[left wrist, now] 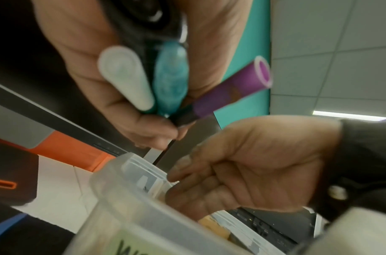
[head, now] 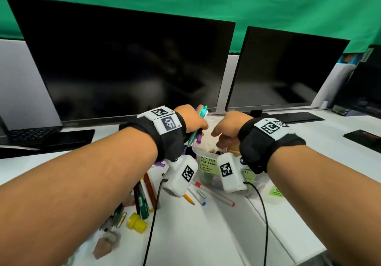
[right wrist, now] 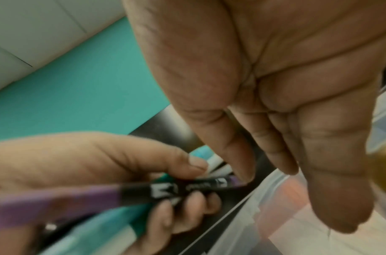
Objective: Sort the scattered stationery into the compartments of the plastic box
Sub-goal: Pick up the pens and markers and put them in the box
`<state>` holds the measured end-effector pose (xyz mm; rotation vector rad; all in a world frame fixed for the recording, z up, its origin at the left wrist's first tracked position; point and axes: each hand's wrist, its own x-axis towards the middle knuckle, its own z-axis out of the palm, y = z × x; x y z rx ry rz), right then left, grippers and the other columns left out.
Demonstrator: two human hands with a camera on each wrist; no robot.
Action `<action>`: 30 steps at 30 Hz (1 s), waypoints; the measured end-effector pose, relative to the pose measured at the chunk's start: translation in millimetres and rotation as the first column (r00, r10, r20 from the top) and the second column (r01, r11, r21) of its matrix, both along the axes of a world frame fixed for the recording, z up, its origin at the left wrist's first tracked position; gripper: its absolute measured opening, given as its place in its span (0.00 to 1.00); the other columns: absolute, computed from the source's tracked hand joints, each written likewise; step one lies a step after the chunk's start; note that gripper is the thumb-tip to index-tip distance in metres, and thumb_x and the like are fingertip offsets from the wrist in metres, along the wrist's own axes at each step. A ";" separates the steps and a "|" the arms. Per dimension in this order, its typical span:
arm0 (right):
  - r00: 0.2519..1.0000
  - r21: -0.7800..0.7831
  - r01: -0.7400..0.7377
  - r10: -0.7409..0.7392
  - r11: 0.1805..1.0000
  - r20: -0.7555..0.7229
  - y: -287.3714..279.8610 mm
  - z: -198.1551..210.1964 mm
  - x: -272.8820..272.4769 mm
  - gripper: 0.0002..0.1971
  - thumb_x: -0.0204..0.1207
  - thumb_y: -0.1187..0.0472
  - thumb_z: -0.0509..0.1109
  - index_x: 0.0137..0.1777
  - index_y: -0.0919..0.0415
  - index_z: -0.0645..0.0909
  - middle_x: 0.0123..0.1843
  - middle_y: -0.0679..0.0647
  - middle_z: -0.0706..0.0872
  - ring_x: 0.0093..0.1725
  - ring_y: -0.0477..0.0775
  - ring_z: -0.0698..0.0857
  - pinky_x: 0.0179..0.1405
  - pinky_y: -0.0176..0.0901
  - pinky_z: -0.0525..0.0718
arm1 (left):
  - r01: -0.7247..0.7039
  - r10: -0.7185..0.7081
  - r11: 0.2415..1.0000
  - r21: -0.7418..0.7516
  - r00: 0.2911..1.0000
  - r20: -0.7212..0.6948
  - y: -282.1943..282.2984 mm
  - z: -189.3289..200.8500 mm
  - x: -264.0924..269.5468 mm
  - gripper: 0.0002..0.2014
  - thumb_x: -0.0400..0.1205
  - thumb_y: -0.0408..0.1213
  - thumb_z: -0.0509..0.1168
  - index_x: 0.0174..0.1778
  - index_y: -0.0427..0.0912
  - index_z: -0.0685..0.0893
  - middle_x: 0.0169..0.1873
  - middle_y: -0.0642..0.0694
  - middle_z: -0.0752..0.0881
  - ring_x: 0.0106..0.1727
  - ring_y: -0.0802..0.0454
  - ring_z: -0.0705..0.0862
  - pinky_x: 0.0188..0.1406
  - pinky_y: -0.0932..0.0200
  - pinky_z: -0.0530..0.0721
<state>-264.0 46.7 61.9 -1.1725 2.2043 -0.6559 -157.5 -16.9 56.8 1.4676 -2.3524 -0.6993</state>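
Note:
My left hand grips a bundle of pens above the left end of the clear plastic box. The bundle holds a purple marker, a teal pen and a white-capped pen. The right hand hovers over the box with straight fingers and holds nothing. In the right wrist view one fingertip touches the black end of the purple marker. The box rim lies just below both hands. A green label on the box front reads "writing materials".
Several pens and pencils lie under my left forearm. Nearby are a white pen with red ends, a pencil, a paper clip and a yellow cap-like piece. Two dark monitors stand behind the box.

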 end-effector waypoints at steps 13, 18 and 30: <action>0.772 0.120 -0.396 0.401 0.910 -0.494 81.1 -37.1 -20.2 0.13 0.80 0.54 0.66 0.64 0.50 0.81 0.59 0.51 0.87 0.55 0.53 0.85 0.56 0.44 0.83 | 0.133 -0.108 0.983 -0.124 0.976 0.188 21.6 -12.4 -39.6 0.27 0.77 0.42 0.71 0.70 0.39 0.75 0.53 0.42 0.84 0.52 0.45 0.84 0.50 0.56 0.82; 0.693 0.054 -0.405 0.345 0.913 -0.634 83.0 -52.8 -19.0 0.11 0.83 0.57 0.60 0.61 0.51 0.80 0.56 0.55 0.87 0.56 0.58 0.84 0.49 0.43 0.78 | 0.189 -0.160 0.975 -0.119 0.962 0.223 25.3 -19.1 -44.3 0.23 0.81 0.40 0.66 0.71 0.35 0.75 0.65 0.40 0.82 0.55 0.47 0.85 0.48 0.59 0.81; 0.682 0.015 -0.405 0.313 0.914 -0.661 81.3 -55.9 -11.9 0.13 0.84 0.57 0.58 0.64 0.50 0.78 0.55 0.54 0.87 0.56 0.58 0.84 0.42 0.39 0.70 | 0.291 -0.298 0.952 -0.098 0.952 -0.065 22.4 -19.2 0.3 0.12 0.81 0.34 0.66 0.61 0.45 0.84 0.55 0.51 0.85 0.41 0.61 0.81 0.42 0.67 0.81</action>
